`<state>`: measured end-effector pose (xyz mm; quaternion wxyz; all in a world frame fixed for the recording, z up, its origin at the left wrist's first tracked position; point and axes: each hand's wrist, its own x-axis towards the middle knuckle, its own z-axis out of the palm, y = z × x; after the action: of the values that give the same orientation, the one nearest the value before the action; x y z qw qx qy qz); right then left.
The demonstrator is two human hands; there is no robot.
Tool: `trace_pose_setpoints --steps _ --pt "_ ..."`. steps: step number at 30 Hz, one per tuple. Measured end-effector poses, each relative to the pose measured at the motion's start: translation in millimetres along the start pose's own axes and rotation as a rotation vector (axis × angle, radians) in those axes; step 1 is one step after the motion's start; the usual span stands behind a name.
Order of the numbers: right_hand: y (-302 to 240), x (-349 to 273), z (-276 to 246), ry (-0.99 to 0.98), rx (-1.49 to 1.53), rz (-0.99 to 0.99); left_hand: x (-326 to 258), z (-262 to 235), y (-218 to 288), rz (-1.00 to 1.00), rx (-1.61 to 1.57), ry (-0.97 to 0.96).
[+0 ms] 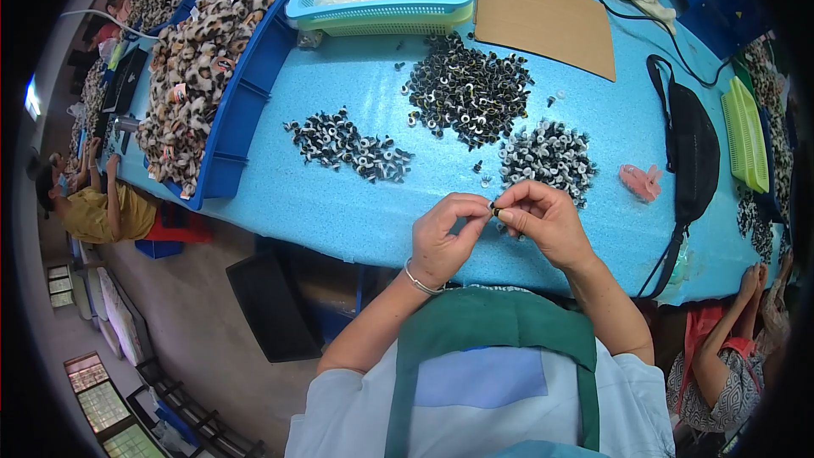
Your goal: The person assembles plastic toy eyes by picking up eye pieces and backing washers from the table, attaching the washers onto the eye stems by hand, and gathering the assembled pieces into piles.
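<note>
Close to the table's near edge, my left hand (443, 236) and my right hand (549, 222) meet fingertip to fingertip. Both pinch one small dark piece (495, 211) with a yellowish band; the fingers cover most of it. Just beyond my right hand lies a heap of small black pieces with white rings (549, 157). Farther back spreads a larger heap of small black pieces with yellow and white parts (466, 89). To the left is a long, thinner pile of black-and-white pieces (348, 148). Several loose ones lie between the heaps.
Left stands a blue crate (242, 110) full of spotted plush pieces (199, 68). A blue basket (381, 10) of translucent white pieces and a cardboard sheet (543, 25) lie at the back. Right are a pink crumpled item (640, 182), a black waist bag (691, 148) and a green basket (746, 136). People sit at both sides.
</note>
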<state>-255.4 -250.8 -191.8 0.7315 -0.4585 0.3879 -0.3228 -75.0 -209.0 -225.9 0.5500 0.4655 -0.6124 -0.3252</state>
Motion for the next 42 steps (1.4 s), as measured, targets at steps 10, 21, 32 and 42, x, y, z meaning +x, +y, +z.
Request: trace_pose_setpoints --steps 10,21,32,42 --pt "-2.3 0.9 14.1 0.116 -0.482 -0.236 -9.0 8.0 3.2 -0.53 -0.716 0.109" --pt "-2.6 17.6 21.1 0.112 -0.775 -0.483 -10.2 -2.5 -0.4 -0.553 -0.691 0.124" --pt "-26.7 58.6 13.8 0.054 -1.333 -0.5 10.3 -41.6 -17.8 0.002 0.279 0.226" --pt "-27.6 59.8 -2.6 0.076 -0.945 -0.451 29.4 -24.3 -18.1 0.261 0.662 0.05"
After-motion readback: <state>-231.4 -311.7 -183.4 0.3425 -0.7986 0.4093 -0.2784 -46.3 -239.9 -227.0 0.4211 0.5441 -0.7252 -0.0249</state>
